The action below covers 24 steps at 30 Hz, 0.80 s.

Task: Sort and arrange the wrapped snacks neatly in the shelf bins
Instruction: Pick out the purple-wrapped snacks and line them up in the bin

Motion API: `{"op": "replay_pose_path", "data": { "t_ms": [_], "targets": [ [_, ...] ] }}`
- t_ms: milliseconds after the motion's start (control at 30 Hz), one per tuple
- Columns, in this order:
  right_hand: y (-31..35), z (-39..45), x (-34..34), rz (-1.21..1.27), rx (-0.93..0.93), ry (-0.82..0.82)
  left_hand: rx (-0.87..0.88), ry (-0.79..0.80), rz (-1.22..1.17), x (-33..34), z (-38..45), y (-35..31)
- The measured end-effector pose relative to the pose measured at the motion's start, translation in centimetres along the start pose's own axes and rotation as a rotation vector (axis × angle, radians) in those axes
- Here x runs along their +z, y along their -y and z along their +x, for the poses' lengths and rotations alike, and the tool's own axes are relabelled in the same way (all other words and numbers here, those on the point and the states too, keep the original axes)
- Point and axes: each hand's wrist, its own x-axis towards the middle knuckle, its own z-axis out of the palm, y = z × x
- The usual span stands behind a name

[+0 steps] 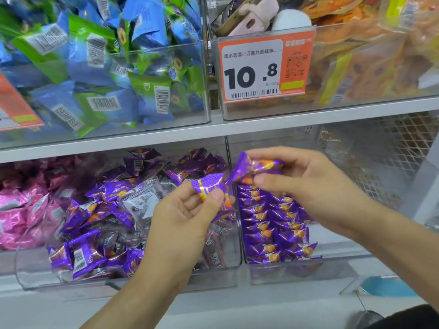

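Purple snack packets [255, 168] printed with orange fruit, pink foil wrappers [16, 210] to the left, blue and green packets [99, 55] above, an orange-and-white price tag [264, 67] with black numerals, orange packets [368, 62] behind clear bin walls

Right bin [337, 269] open behind snack rows [273, 229].

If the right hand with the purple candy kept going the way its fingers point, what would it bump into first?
Probably the purple wrapped snack pinched in the left hand: the right hand points left, and its own purple snack nearly touches it. Depth is unclear.
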Motion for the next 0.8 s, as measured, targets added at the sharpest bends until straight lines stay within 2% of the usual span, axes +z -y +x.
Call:
{"op": "replay_pose_path", "data": {
  "t_ms": [67, 233, 433, 567, 667, 800],
  "targets": [
    [0.9, 0.1, -1.0, -0.089, 0.003, 0.014, -0.022, 0.001, -0.003, -0.2, 0.1, 0.2],
    [2.2, -0.7, -1.9, -0.409, 0.045, 0.252, -0.001, 0.022, 0.062, -0.5, 0.0, 0.7],
    [1.0, -0.7, -0.4, -0.488, -0.096, 0.264, -0.033, 0.053, 0.067, 0.7, -0.1, 0.7],
    [0.5, -0.8, -0.1, -0.304, -0.069, 0.177, -0.082, 0.004, -0.011, 0.9, -0.1, 0.4],
    [0.3, -0.7, 0.0, -0.118, -0.044, 0.049, -0.051, 0.044, -0.037, 1.2, -0.3, 0.2],
    [0.2, -0.9, 0.5, -0.082, -0.09, -0.004, 0.011, 0.087, -0.019, 1.7, -0.6, 0.0]
  ]
}}
